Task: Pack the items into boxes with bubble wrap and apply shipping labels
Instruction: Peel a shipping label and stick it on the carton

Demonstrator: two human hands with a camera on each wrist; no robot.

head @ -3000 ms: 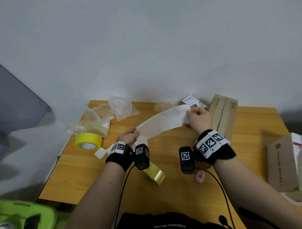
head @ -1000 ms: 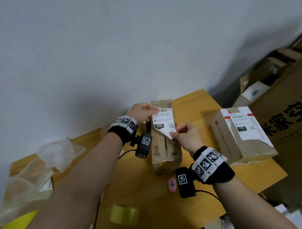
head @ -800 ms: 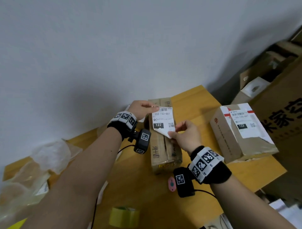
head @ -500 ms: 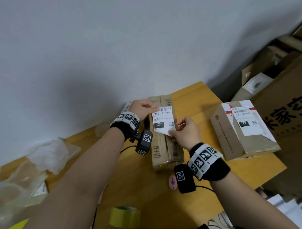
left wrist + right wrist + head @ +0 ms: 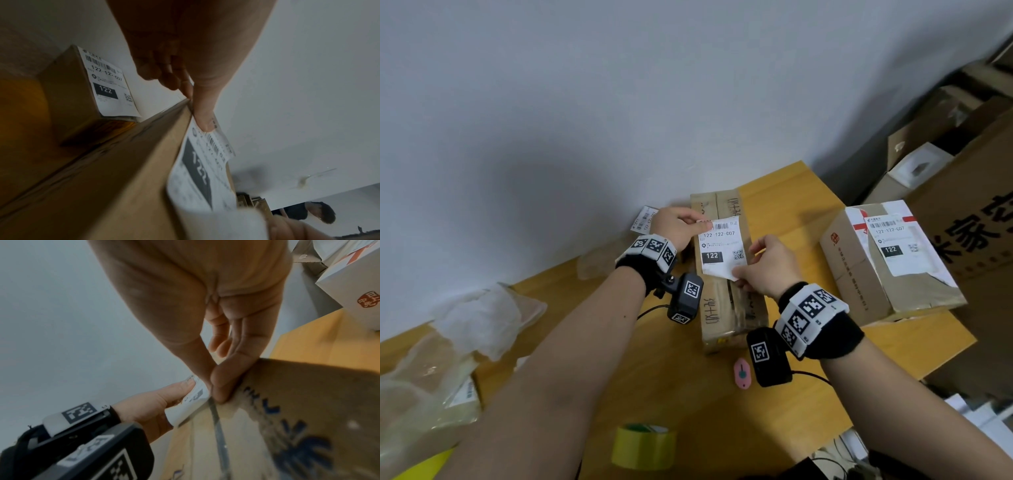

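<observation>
Wooden table (image 5: 784, 404) carrying everything, sitting against wall. Long taped carton (image 5: 736, 308) lying at centre. Labelled carton (image 5: 873, 274) sitting at 3 o'clock near edge. Pink utility knife (image 5: 741, 373) lying at 6 o'clock just beside long carton. Yellow tape roll (image 5: 643, 447) resting farther toward 7 o'clock. Crumpled plastic bags (image 5: 448, 359) piling at 9 o'clock.

Label (image 5: 720, 248) small print illegible; tape roll (image 5: 643, 447) partly behind forearm.
</observation>
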